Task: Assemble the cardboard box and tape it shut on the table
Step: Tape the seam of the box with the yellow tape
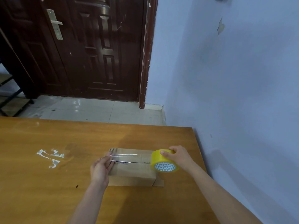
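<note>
The right hand [179, 156] grips the yellow tape roll [163, 161] at the box's [134, 172] three o'clock end. The left hand [101, 169] presses flat at nine o'clock. Crumpled tape scraps [50, 156] lie farther toward nine o'clock on the table [48, 183].

The cardboard box [132, 168] lies on the table [48, 183], near its right edge. The left hand [101, 169] is at the box's left end, the tape roll [164, 161] at its right end

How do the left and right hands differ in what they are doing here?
The left hand lies with straight fingers at the left end of the cardboard box, on the end of the tape strip; the right hand curls round the yellow tape roll at the box's right end. The left sits low at the box; the right holds its roll raised. Both bear on one strip.
</note>
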The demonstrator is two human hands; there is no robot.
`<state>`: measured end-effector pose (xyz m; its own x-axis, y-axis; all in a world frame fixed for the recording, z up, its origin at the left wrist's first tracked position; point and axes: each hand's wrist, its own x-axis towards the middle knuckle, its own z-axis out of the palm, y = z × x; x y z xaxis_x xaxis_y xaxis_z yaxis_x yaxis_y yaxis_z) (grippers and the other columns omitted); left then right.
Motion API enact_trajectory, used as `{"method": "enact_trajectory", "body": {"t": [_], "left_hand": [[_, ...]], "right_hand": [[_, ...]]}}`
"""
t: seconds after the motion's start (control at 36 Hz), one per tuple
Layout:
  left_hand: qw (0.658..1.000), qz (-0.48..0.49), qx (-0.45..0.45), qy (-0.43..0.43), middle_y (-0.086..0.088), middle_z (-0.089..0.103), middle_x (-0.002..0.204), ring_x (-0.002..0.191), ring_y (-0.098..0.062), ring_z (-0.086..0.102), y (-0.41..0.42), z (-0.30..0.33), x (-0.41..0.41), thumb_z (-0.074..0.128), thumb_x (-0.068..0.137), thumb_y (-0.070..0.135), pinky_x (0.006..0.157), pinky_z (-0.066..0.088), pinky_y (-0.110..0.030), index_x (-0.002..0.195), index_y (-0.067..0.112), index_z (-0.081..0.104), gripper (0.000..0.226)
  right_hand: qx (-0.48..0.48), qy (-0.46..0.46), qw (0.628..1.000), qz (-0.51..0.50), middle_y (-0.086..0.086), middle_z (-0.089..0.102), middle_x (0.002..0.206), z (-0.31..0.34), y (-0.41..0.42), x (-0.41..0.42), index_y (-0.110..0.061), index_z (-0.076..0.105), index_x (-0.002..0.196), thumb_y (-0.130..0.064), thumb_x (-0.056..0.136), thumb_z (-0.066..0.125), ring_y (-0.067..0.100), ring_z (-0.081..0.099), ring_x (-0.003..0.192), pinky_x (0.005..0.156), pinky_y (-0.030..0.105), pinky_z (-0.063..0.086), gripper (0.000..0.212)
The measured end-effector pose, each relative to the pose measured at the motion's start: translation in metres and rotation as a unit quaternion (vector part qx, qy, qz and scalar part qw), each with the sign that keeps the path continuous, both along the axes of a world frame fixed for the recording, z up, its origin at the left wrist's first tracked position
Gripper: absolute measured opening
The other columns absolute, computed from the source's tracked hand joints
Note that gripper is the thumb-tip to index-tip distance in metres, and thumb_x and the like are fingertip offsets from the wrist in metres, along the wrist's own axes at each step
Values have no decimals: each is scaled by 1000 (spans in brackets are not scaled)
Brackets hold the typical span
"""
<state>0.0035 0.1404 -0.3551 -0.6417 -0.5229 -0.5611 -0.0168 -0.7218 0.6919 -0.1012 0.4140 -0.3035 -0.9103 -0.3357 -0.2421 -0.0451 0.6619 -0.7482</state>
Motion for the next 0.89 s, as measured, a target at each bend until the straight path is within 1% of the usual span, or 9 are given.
{"method": "enact_trajectory", "body": {"t": [0.06,0.14,0.25,0.33,0.39,0.56,0.67,0.78,0.89], "left_hand": [[1000,-9,-7,2,-21,62,118,96,-22,65,1,0,1,53,90,-6,82,51,-35,105,-2,51,16],[1000,-13,-10,-1,-21,62,120,96,-23,65,2,-1,2,53,90,-5,80,53,-35,93,0,54,6],[999,33,24,-3,-23,57,124,86,-25,68,-7,-2,1,55,88,-6,72,59,-36,105,-7,54,17],[1000,14,16,3,-24,56,126,76,-21,72,-8,1,0,54,88,-7,70,60,-33,103,-4,55,15],[1000,15,23,1,-23,58,125,68,-17,72,-5,0,-1,54,88,-7,70,59,-33,123,-5,49,35],[1000,-1,18,-21,-13,66,101,73,-19,71,-6,1,-2,55,86,-8,78,53,-37,142,-12,22,65],[999,7,32,-14,-20,62,115,82,-25,69,-8,1,1,55,87,-8,75,56,-37,135,-13,35,52],[999,4,43,-11,-24,59,107,80,-31,66,-8,0,1,51,88,-10,64,60,-35,86,-4,55,6],[999,-1,39,-4,-21,62,98,78,-30,68,-10,0,1,52,90,-4,64,60,-36,90,-5,56,4]], "right_hand": [[74,12,997,14,-10,48,53,2,-3,-2,-26,54,59,-64,75,63,3,45,49,51,26,35,42],[159,17,987,27,2,70,93,7,-13,-6,-13,69,100,-75,71,55,19,65,82,65,34,49,70],[264,53,961,68,-9,49,59,15,-20,-10,-24,49,59,-78,71,51,9,48,53,43,25,31,55],[305,59,949,61,-8,48,58,14,-17,-10,-17,57,66,-75,72,54,10,47,50,42,24,32,58],[332,53,940,61,-6,51,61,16,-17,-11,-14,61,75,-74,74,54,11,50,53,44,23,35,61],[424,54,900,82,-5,53,65,21,-33,-14,-18,47,64,-73,75,53,10,49,55,45,25,33,56],[455,51,884,97,-5,53,64,17,-41,-12,-19,46,63,-76,75,51,11,48,57,54,27,35,58],[481,45,868,113,-4,51,66,14,-39,-11,-18,45,65,-76,76,49,17,52,70,70,31,37,59],[443,80,886,109,-4,48,58,14,-36,-9,-17,42,58,-74,81,44,15,49,60,66,29,35,61]]}}
